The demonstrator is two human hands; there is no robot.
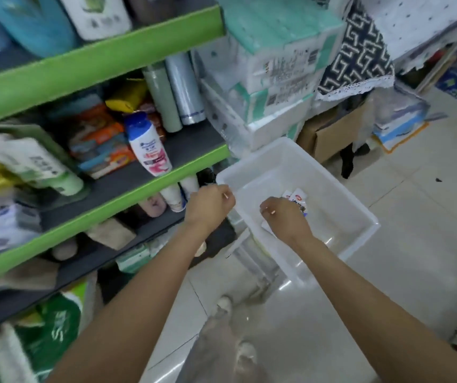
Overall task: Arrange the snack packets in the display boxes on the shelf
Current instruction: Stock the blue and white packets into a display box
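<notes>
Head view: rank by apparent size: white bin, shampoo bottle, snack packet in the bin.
1. white bin, by far the largest.
2. shampoo bottle on the shelf.
3. snack packet, smallest as seen, though the right hand covers part of it, so its full size is unclear.

The white rectangular plastic tub is smooth and semi-translucent. Beneath it, the pale tiled floor is glossy. Left of the tub, the white shampoo bottle is glossy plastic; behind the tub, the brown cardboard box is matt.
</notes>
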